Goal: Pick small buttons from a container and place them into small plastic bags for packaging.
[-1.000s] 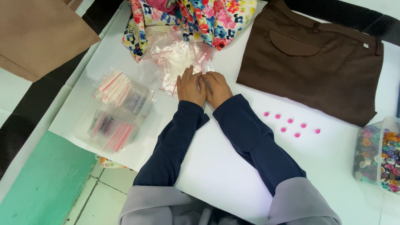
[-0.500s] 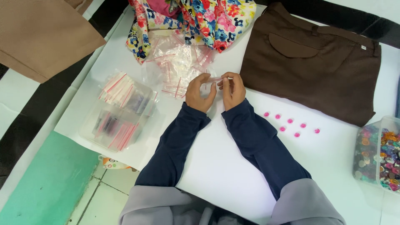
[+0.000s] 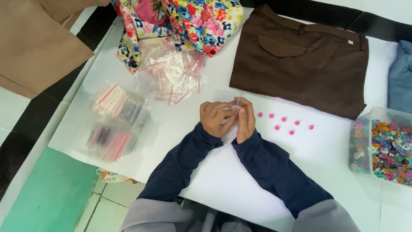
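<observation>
Head view: your left hand (image 3: 216,118) and right hand (image 3: 244,119) have lifted off the table (image 3: 214,180), fingers pinching a small clear bag (image 3: 226,99) mid-table.

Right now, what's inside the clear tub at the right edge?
The clear tub is packed with small multicoloured buttons. Only the top layer shows; whatever lies below is covered, and the tub runs out of frame.

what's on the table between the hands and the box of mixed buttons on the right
In the head view, seven small pink buttons lie loose on the white table, between the right hand and the clear box of buttons.
</observation>
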